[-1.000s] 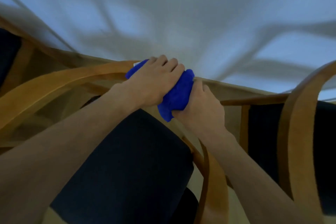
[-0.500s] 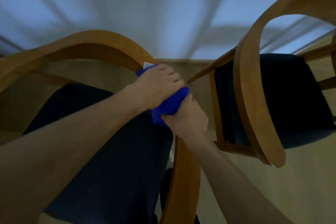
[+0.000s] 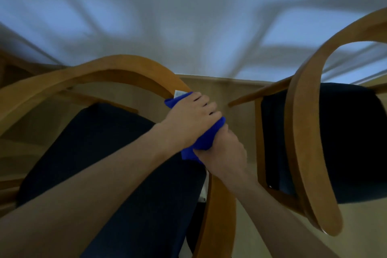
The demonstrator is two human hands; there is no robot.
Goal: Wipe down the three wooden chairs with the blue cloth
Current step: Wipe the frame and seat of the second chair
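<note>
Where both hands meet, centre frame: bunched bright-blue cloth [image 3: 206, 139] wraps the curved wooden chair rail [image 3: 117, 67] — mostly hidden.
Left hand [image 3: 191, 116]: curled over cloth, gripping.
Right hand [image 3: 223, 153]: clutches cloth's lower end; fingertips unseen.
Second wooden chair [image 3: 301, 132]: right, cropped.
Wall: blurred.

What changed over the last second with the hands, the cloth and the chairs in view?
The view swung right, bringing the second chair fully into the picture. Both hands slid the blue cloth along the near chair's curved wooden rail, from its back bend onto the right side. No grip changed: the left hand and right hand still clasp the cloth around the rail.
</note>
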